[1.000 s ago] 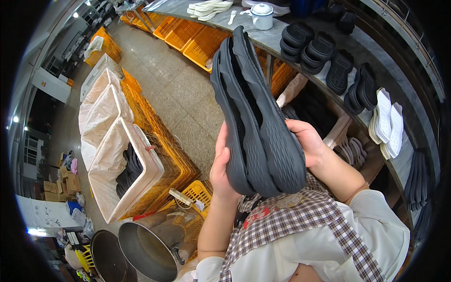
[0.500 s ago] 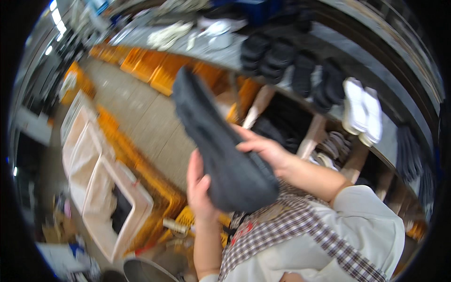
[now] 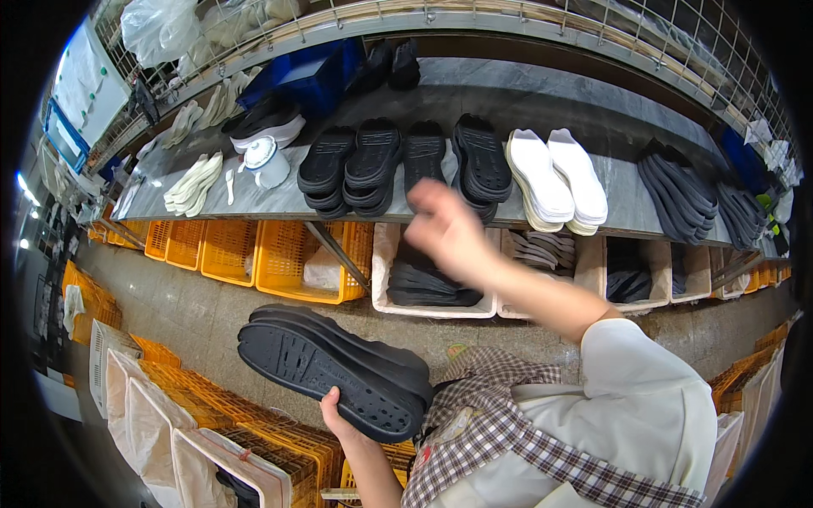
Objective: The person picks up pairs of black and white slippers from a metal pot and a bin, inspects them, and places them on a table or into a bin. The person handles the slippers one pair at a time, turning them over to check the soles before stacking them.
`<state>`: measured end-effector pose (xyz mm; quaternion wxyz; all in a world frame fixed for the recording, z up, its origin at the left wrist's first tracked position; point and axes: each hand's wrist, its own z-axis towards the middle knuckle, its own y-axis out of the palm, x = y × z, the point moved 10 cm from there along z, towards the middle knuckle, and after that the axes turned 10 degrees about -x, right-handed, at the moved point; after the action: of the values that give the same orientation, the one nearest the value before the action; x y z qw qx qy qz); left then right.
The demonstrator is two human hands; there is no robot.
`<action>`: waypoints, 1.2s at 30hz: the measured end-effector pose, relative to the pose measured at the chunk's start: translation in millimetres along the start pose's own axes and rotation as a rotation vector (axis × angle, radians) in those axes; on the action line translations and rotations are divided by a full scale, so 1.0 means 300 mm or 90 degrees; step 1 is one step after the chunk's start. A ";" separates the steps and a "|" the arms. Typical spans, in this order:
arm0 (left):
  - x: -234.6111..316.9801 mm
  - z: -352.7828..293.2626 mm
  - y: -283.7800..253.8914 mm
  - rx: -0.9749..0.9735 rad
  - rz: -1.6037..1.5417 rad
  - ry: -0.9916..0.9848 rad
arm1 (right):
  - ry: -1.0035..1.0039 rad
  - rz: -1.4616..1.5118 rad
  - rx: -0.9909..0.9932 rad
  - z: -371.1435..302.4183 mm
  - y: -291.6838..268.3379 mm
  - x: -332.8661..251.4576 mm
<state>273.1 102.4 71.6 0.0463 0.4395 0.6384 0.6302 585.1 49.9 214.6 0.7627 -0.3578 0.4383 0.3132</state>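
Observation:
My left hand [image 3: 345, 416] grips thick black shoe soles [image 3: 330, 364], seemingly two nested together, tilted in front of my apron with the thumb over the near edge. Stretched out toward the table, my right hand [image 3: 446, 227] is smeared by motion. It overlaps the near end of a black sole pile [image 3: 423, 146], and whether it touches them I cannot tell. Left of that pile stand two taller stacks of black soles [image 3: 373, 157]; another black stack [image 3: 483, 157] is just right of it. White soles [image 3: 540, 176] lie beyond that stack.
A long grey table [image 3: 542, 93] carries a lidded white mug [image 3: 267, 162], cream soles [image 3: 195, 182], a blue bin [image 3: 309, 76] and dark grey soles [image 3: 677, 190]. Beneath it stand yellow crates [image 3: 227, 254] and lined bins of soles [image 3: 436, 309]. More lined crates [image 3: 140, 394] stand at my left.
My right hand has let go of the black soles and moved out over the table. My left hand still holds them, now lower and tilted differently. The view has turned toward the table.

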 end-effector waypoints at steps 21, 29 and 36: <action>0.040 0.060 -0.013 0.189 0.211 0.065 | 0.598 0.018 0.025 0.205 -0.599 0.700; 0.037 0.078 0.001 0.072 0.173 0.101 | 0.760 0.136 0.042 0.191 -0.603 0.786; 0.052 0.058 0.011 0.070 0.193 0.120 | 0.640 0.378 0.130 0.233 -0.576 0.676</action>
<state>275.9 124.9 78.7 -0.1335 0.4713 0.5999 0.6326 837.8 45.9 105.5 0.3714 -0.2491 0.8554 0.2615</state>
